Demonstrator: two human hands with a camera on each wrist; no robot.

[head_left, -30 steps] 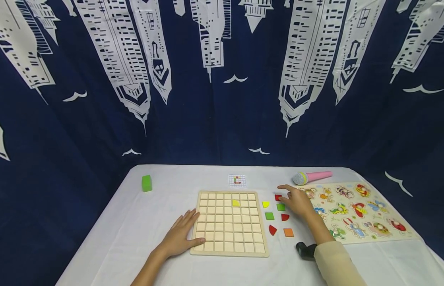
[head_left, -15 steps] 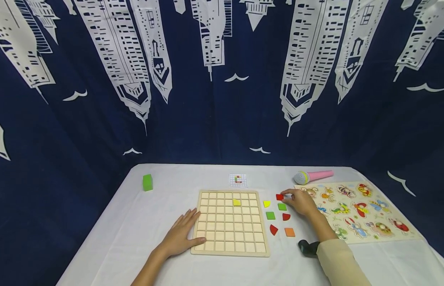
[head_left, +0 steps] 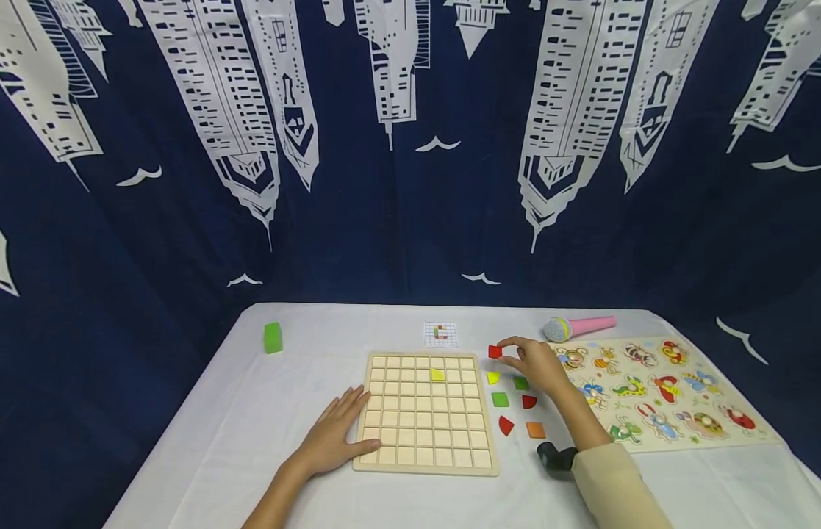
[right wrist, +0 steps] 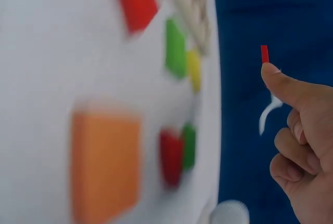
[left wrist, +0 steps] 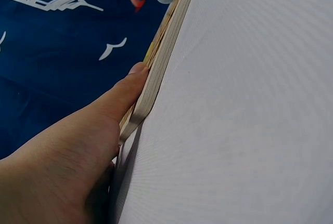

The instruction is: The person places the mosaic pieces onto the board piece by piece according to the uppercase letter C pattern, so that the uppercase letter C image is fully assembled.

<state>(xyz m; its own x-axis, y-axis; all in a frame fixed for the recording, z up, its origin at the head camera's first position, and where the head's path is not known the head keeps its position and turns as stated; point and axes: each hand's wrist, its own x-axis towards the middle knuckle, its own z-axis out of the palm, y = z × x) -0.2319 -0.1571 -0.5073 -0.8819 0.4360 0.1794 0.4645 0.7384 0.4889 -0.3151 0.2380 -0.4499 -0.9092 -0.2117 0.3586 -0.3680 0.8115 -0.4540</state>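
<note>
My right hand [head_left: 539, 365] pinches a small red square tile [head_left: 494, 352] between thumb and finger, raised beyond the loose tiles. In the right wrist view the tile [right wrist: 264, 54] shows edge-on above the thumb, with the other fingers curled in. My left hand [head_left: 331, 433] rests along the left edge of a wooden grid board [head_left: 425, 438], fingers extended, thumb over the rim. One yellow tile [head_left: 437, 375] sits in a cell near the board's top. Right of the board lie a yellow tile [head_left: 493, 378], green tiles [head_left: 500, 399], red quarter-round tiles [head_left: 506, 425] and an orange square [head_left: 535, 430].
A small printed grid card [head_left: 440, 334] lies behind the board. At the right is an insect picture puzzle board [head_left: 661, 397], with a pink toy microphone [head_left: 589, 324] behind it. A green block [head_left: 273, 338] stands at the table's far left. A patterned blue curtain [head_left: 397, 235] hangs behind.
My right hand has taken hold of the red square tile, lifted it from beside the green tile and carried it left and away from me. The left hand has stayed put.
</note>
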